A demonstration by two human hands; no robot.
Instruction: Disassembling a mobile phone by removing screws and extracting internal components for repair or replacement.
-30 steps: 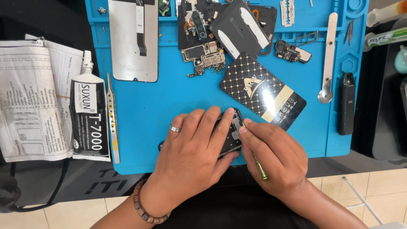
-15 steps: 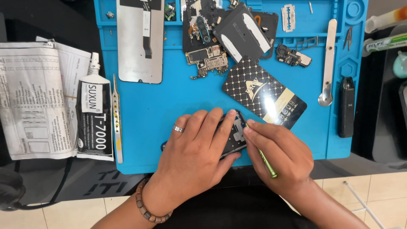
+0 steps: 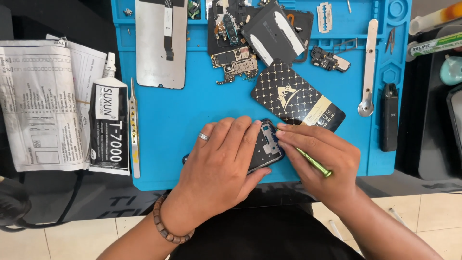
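Note:
A dark phone frame (image 3: pixel 267 144) lies near the front edge of the blue work mat (image 3: pixel 202 101). My left hand (image 3: pixel 219 168), with a ring and a bead bracelet, presses flat on it and covers most of it. My right hand (image 3: pixel 317 161) holds a thin green tool (image 3: pixel 313 162) like a pen, its tip at the frame's upper right corner. Only the frame's right end shows between the two hands.
On the mat lie a grey screen panel (image 3: pixel 161 43), circuit boards (image 3: pixel 233 60), a dark back cover (image 3: pixel 274 31), a patterned black card box (image 3: pixel 296 98), a metal pry tool (image 3: pixel 369 67) and tweezers (image 3: pixel 134 127). A black glue tube (image 3: pixel 109 125) and printed paper (image 3: pixel 43 103) sit left.
The view has shifted slightly. My right hand has tilted the green tool lower along the frame's corner; my left hand stays pressed on the frame.

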